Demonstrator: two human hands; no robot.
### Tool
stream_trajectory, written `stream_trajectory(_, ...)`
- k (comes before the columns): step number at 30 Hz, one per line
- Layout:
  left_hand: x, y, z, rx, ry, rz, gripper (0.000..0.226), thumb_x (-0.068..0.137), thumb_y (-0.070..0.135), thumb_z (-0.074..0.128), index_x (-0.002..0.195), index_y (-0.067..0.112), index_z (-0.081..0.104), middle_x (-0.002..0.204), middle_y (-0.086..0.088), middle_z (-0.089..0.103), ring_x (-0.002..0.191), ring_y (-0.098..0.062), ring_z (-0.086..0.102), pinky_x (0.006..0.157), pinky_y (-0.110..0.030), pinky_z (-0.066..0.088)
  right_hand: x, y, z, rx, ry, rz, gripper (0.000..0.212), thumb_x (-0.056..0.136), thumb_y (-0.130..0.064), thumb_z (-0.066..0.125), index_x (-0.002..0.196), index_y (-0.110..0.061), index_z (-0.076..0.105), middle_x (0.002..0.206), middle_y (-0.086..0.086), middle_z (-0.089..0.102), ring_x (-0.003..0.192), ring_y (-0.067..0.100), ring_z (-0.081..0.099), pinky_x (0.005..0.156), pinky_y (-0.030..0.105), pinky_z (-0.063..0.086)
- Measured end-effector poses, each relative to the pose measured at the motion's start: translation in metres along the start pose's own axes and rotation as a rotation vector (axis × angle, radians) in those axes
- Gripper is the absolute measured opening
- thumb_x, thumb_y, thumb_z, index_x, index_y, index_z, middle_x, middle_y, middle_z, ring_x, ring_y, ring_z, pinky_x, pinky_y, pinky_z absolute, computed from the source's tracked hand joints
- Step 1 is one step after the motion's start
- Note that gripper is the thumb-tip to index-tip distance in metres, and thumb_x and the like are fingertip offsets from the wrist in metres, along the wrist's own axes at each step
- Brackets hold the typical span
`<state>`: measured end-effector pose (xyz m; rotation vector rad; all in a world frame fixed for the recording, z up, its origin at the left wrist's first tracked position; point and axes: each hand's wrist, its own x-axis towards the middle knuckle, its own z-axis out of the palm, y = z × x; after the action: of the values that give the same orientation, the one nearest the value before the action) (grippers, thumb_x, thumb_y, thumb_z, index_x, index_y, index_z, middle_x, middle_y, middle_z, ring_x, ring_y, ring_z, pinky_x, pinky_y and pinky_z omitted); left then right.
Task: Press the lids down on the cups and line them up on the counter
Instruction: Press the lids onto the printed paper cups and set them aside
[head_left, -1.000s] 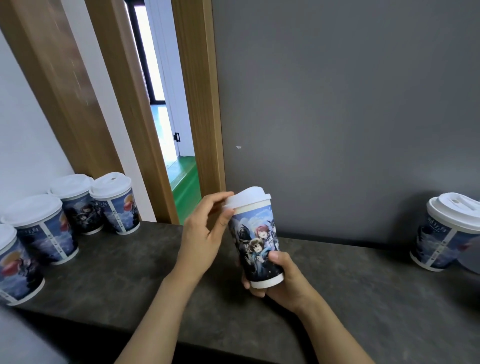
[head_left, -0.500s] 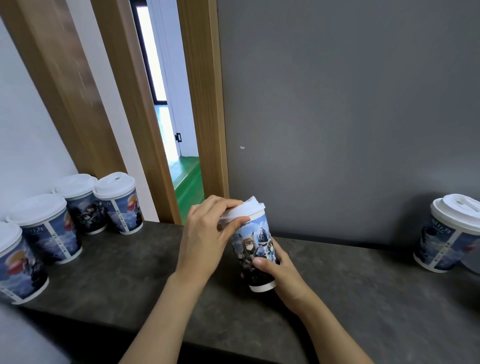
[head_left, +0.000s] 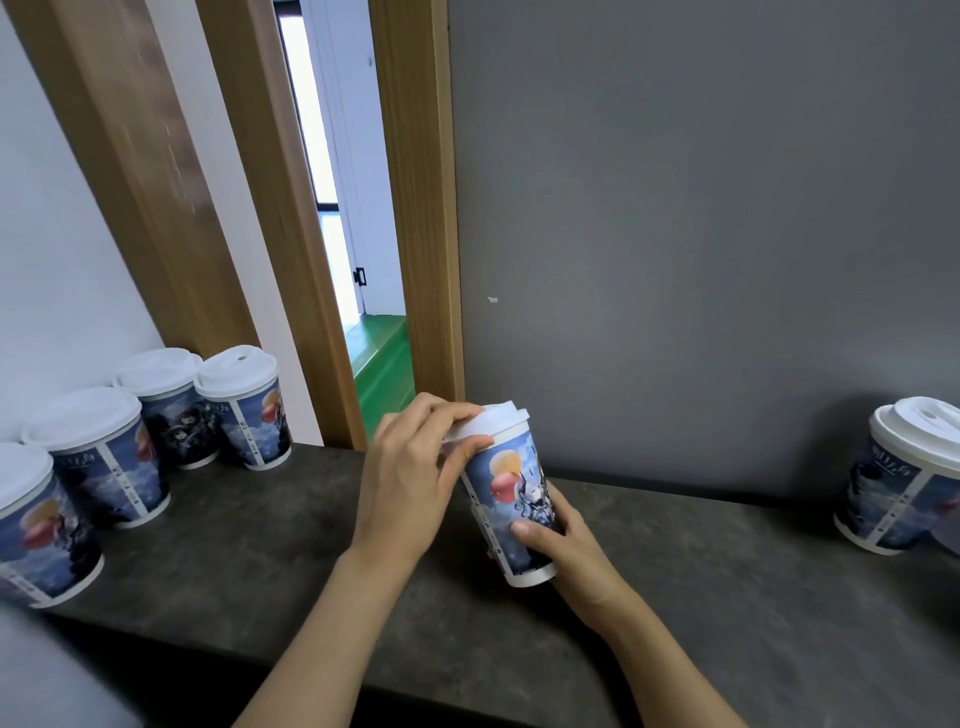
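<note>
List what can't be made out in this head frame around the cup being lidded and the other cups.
- Held cup's lid, head view: near rim covered by the left hand; seating there unknown.
- Held cup: far side and base hidden by the right hand.
- Right cup: clipped by the frame's right edge.
- Nearest left cup: clipped by the left edge.
- Cup print text: too small, blurred.

Six lidded cups in total: four (head_left: 244, 410) bunched at about 9 o'clock on the desk (head_left: 270, 525), one (head_left: 511, 499) in the middle, one (head_left: 904, 483) over at 3 o'clock. Two hands.
</note>
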<state>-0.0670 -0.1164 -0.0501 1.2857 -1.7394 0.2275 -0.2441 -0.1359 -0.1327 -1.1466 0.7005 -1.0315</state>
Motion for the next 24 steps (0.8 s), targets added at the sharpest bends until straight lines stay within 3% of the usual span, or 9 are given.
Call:
stream_trajectory(6, 0.000, 0.013, 0.002, -0.016, -0.034, -0.017, 0.033, 0.085, 0.032, 0.063, 0.113, 0.015, 0.067, 0.107, -0.001, 0.065, 0.098, -0.010, 0.054, 0.079, -0.010, 0.039, -0.002, -0.001, -0.001, -0.142, 0.105, -0.154, 0.060, 0.065, -0.031, 0.084, 0.119, -0.020, 0.060, 0.114, 0.003, 0.073, 0.106, 0.021, 0.070, 0.082, 0.026, 0.056)
stream_trajectory(10, -0.002, 0.015, -0.001, -0.060, -0.125, 0.058, 0.027, 0.088, 0.024, 0.066, 0.115, 0.020, 0.065, 0.112, 0.006, 0.062, 0.100, -0.014, 0.058, 0.082, -0.026, 0.053, -0.004, 0.002, 0.000, -0.288, 0.223, -0.247, 0.062, 0.063, -0.027, 0.086, 0.117, -0.020, 0.056, 0.109, -0.003, 0.072, 0.100, 0.015, 0.071, 0.079, 0.023, 0.056)
stream_trajectory(15, -0.005, 0.038, 0.009, -0.171, -0.285, 0.238, 0.027, 0.091, 0.033, 0.057, 0.115, 0.023, 0.065, 0.117, 0.014, 0.060, 0.109, -0.003, 0.055, 0.090, -0.020, 0.044, -0.025, 0.005, -0.015, -0.448, 0.470, -0.278, 0.069, 0.055, -0.026, 0.086, 0.114, -0.035, 0.052, 0.105, -0.018, 0.072, 0.094, 0.004, 0.071, 0.074, 0.018, 0.055)
stream_trajectory(20, -0.009, 0.081, 0.044, -0.333, -0.368, 0.313, 0.032, 0.087, 0.030, 0.071, 0.117, 0.026, 0.063, 0.123, 0.018, 0.057, 0.124, 0.001, 0.051, 0.095, -0.021, 0.041, -0.074, -0.006, -0.053, -0.511, 0.644, -0.349, 0.063, 0.060, -0.017, 0.085, 0.113, -0.035, 0.055, 0.107, -0.012, 0.073, 0.094, 0.006, 0.071, 0.074, 0.017, 0.054)
stream_trajectory(24, -0.015, 0.137, 0.077, -0.423, -0.396, 0.363, 0.041, 0.079, 0.025, 0.080, 0.116, 0.026, 0.062, 0.126, 0.019, 0.055, 0.123, 0.002, 0.050, 0.096, -0.016, 0.038, -0.117, -0.021, -0.089, -0.583, 0.865, -0.365, 0.060, 0.054, -0.032, 0.081, 0.110, -0.033, 0.059, 0.107, -0.008, 0.068, 0.098, 0.005, 0.067, 0.079, 0.021, 0.053)
